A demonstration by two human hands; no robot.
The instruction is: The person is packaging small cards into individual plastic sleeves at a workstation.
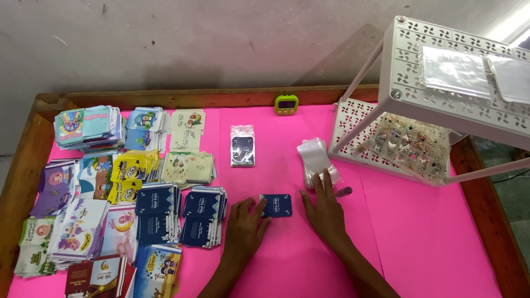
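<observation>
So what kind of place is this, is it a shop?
Probably a small packing workbench, not a shop counter. Stacks of printed backing cards cover the pink tabletop, clear plastic sleeves lie by the right hand, and a white rack holds little hair bows.

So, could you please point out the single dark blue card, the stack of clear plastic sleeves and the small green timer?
dark blue card (277, 205), head view, middle of its face.
stack of clear plastic sleeves (313, 156), head view, upper part of the stack.
small green timer (286, 104), head view, its screen.
</observation>
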